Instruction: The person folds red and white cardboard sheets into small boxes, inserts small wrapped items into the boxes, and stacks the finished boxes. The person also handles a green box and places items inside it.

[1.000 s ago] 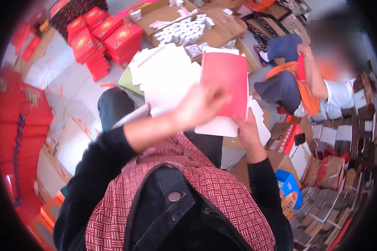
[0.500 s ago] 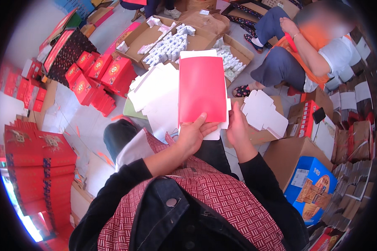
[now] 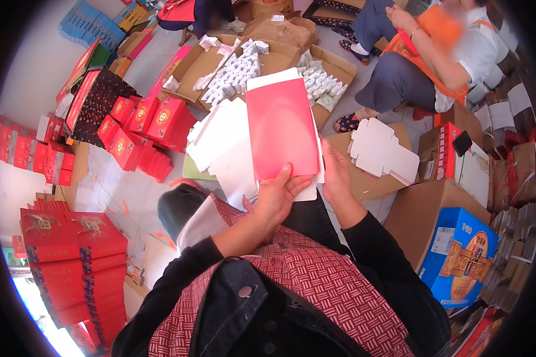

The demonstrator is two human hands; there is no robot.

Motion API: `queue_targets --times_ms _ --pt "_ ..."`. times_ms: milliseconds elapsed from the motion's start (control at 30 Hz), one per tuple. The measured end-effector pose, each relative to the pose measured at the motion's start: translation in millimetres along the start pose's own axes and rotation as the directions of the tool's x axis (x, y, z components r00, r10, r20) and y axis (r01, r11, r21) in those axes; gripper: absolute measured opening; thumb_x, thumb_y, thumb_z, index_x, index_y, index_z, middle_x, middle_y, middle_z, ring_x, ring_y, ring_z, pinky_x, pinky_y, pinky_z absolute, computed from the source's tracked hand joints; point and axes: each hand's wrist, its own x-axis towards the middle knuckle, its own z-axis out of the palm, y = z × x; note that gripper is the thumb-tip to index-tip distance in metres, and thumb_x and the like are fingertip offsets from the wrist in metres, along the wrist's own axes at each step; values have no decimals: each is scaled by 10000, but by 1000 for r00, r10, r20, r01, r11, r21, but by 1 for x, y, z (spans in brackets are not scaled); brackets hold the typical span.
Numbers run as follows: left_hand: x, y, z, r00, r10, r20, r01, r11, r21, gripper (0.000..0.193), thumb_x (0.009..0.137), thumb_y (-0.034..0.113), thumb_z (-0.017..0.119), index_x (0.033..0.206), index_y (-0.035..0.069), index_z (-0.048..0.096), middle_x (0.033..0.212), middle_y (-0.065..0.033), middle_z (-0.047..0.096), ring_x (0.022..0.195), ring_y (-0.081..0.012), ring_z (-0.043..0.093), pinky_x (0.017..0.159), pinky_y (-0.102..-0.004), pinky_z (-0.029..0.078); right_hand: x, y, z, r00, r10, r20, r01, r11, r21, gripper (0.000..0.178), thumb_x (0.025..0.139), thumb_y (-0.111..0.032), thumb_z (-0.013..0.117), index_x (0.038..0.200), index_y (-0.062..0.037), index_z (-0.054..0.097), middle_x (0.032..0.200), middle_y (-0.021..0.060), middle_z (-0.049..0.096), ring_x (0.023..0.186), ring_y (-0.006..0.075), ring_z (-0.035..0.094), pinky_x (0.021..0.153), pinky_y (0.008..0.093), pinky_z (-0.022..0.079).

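A flat red card (image 3: 281, 128) lies over white cardboard blanks (image 3: 274, 78), whose edges show past its top, right side and bottom. My left hand (image 3: 278, 191) is closed on the lower end of this stack, thumb on the red face and other fingers curled at the bottom edge. My right hand (image 3: 337, 175) stands upright against the stack's right edge, its fingers stretched out along it; part of them is hidden. Just left of the stack, a loose pile of white cardboard blanks (image 3: 223, 140) lies above my knees.
More white blanks (image 3: 382, 149) lie on a cardboard sheet to the right. Beyond are shallow cartons (image 3: 190, 70) with small wrapped packets (image 3: 235, 74). Red boxes (image 3: 170, 122) and stacked red gift boxes (image 3: 80, 262) stand left. A blue carton (image 3: 458, 256) is at right; a seated person (image 3: 393, 83) works beyond.
The stack has tilted slightly, its top swinging left, and both hands remain at it. The surroundings have shifted in the picture as the view turned.
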Motion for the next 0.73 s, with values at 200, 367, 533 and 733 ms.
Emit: queue_targets --times_ms 200,367,533,733 --pt "2 -2 -1 1000 3 -4 -3 1000 0 285 934 142 496 1175 -3 446 1052 -176 594 889 -301 633 793 -396 537 1 9 4 965 -261 30 254 900 -354 354 923 -197 537 1142 79 566 1014 89 635 903 114 576 797 252 464" --pt "3 -3 -3 1000 16 8 -16 1000 0 255 934 140 497 1146 2 468 1033 -167 604 883 -295 634 790 -390 540 7 6 -8 972 -216 96 236 879 -414 330 936 -177 490 1135 76 566 962 90 645 887 104 572 785 246 460" --pt "4 -3 -4 1000 16 4 -16 1000 -20 232 939 141 486 1125 1 489 1017 -170 613 876 -286 640 791 -384 542 10 12 -12 964 -249 95 266 886 -381 318 945 -172 467 1121 69 575 950 85 645 872 104 574 769 247 463" --pt "4 -3 -2 1000 3 -7 -3 1000 -19 249 947 146 473 1145 -2 494 1023 -180 616 878 -294 645 793 -385 543 7 7 -6 975 -208 80 223 918 -329 307 946 -163 463 1103 73 580 945 87 647 879 110 579 767 249 464"
